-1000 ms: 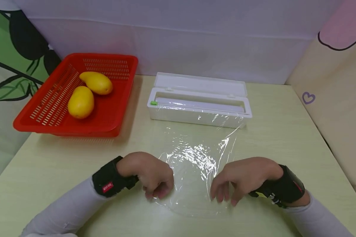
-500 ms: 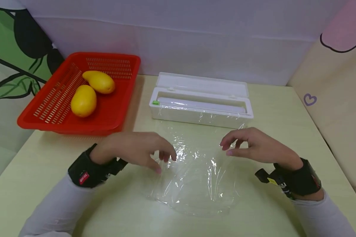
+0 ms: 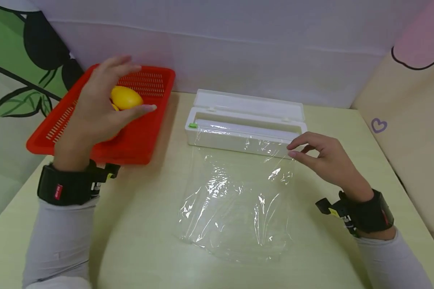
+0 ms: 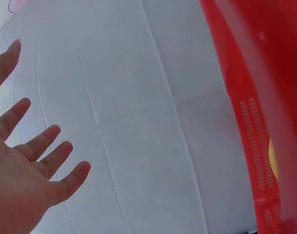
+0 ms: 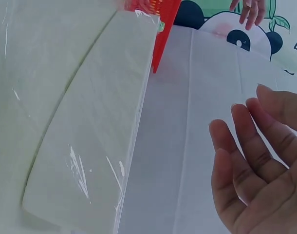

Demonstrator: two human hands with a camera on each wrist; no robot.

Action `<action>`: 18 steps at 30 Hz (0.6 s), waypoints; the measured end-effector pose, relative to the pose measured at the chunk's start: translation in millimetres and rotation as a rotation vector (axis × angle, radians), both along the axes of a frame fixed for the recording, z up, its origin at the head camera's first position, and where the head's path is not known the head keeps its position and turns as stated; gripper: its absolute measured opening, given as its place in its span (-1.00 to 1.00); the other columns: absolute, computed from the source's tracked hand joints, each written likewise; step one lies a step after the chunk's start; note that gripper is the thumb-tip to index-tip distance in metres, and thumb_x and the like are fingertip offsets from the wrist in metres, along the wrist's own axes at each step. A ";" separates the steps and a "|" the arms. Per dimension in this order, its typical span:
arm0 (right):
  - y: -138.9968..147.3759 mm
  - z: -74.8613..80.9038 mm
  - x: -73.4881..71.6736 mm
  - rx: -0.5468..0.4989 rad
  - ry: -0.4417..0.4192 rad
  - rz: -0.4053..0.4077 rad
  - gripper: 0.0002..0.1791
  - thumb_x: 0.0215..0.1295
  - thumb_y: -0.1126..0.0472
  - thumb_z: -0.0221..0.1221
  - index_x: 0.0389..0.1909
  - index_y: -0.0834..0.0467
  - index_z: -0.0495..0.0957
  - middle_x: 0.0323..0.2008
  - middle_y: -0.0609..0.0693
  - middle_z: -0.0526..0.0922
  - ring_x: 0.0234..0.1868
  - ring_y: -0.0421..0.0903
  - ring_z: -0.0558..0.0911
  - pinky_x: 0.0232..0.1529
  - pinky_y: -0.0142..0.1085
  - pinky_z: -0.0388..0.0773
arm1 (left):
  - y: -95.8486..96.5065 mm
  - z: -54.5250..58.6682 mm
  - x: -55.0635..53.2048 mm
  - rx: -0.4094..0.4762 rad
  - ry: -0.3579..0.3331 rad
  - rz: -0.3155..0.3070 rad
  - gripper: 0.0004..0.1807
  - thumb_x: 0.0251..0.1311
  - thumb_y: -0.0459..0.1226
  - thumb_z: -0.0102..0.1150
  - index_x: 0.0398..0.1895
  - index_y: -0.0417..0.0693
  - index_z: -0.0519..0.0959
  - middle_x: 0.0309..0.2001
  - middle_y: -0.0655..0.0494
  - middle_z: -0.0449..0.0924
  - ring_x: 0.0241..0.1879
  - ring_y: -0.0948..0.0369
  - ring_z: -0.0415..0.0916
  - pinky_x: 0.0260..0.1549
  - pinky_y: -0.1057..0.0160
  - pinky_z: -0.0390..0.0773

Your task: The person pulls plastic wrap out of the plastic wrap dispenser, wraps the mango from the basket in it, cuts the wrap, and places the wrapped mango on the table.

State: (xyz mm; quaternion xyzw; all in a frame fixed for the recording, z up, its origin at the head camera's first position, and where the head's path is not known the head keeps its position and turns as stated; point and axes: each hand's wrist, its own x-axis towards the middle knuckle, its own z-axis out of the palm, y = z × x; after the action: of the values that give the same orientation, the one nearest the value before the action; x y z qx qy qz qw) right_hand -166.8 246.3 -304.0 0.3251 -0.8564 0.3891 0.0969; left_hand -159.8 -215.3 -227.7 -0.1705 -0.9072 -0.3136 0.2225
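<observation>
Directions are taken from the film as centre of the dial in the head view, twelve o'clock being the far side of the table.

Film: clear, creased, glossy. It runs from the roll, over the front wall of the box, and lies on the table at the box's six o'clock, its near edge uneven.

Box: white, at twelve o'clock. Lid folded back on the far side; green tab at the nine o'clock end of the rim.

Left hand: at ten o'clock, above the basket. Fingers released and spread, thumb standing well away from them. The left wrist view shows the fingers apart from one another, and the red basket towards three o'clock of that view.

Basket contents: two yellow fruits. The far fruit shows between thumb and fingers; the near fruit is mostly hidden behind the hand.

Right hand: at two o'clock, beside the box's near corner. Fingers released and gently bent, thumb tip close below the forefinger; the right wrist view shows a bare palm. Contact of the fingertips with film or box cannot be told.

Wear: dark strap on each wrist, over pale sleeves.

Surroundings: pale cloth hangs at twelve o'clock; a purple heart marks the panel at two.
</observation>
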 end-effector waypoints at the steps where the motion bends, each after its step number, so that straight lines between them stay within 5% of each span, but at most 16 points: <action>1: 1.5 -0.3 -2.0 0.002 0.013 -0.024 -0.72 0.13 0.49 0.36 -0.20 0.10 0.70 -0.27 -0.10 0.69 -0.21 -0.35 0.60 -0.15 -0.55 0.54 | -5.2 0.9 -1.5 0.020 0.001 0.051 -0.20 0.08 -0.33 0.44 0.43 -0.03 0.33 0.52 0.17 0.11 0.48 0.21 0.01 0.42 0.02 0.15; 4: 6.0 -0.3 -9.2 -0.004 0.047 -0.086 -0.74 0.12 0.49 0.37 -0.19 0.15 0.70 -0.25 -0.05 0.70 -0.18 -0.39 0.59 -0.15 -0.57 0.53 | -21.9 1.6 -5.9 0.053 0.040 0.155 -0.10 0.07 -0.34 0.44 0.50 0.01 0.23 0.56 0.18 0.00 0.52 0.27 -0.13 0.47 0.15 -0.06; 9: 12.5 -0.9 -20.6 -0.023 0.067 -0.159 -0.75 0.14 0.48 0.35 -0.15 0.23 0.68 -0.17 0.07 0.70 -0.11 -0.44 0.56 -0.14 -0.61 0.49 | -47.7 -0.9 -12.1 0.043 0.036 0.286 0.02 0.06 -0.26 0.46 0.56 0.10 0.10 0.59 0.17 -0.15 0.53 0.29 -0.30 0.47 0.13 -0.09; 13: 16.5 -2.2 -22.4 -0.023 0.019 -0.205 -0.77 0.20 0.43 0.34 -0.12 0.24 0.67 -0.13 0.07 0.69 -0.10 -0.43 0.55 -0.13 -0.62 0.46 | -61.8 -5.1 -23.6 0.030 -0.100 0.371 0.05 0.11 -0.12 0.42 0.60 0.19 -0.02 0.60 0.18 -0.27 0.54 0.25 -0.40 0.49 0.01 -0.10; 18: 21.9 -6.2 -25.6 -0.008 0.003 -0.233 -0.80 0.23 0.38 0.33 -0.12 0.24 0.67 -0.12 0.08 0.70 -0.09 -0.42 0.54 -0.16 -0.62 0.46 | -70.4 -15.1 -42.1 -0.011 -0.263 0.390 0.09 0.12 -0.04 0.38 0.61 0.17 -0.10 0.61 0.07 -0.37 0.55 0.05 -0.46 0.44 -0.25 -0.10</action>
State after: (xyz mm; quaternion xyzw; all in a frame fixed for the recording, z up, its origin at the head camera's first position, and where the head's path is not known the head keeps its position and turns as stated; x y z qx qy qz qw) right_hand -192.4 268.2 -310.2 0.2234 -0.8867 0.3782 0.1442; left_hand -202.0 -285.7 -242.8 0.0491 -0.9460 -0.2789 0.1580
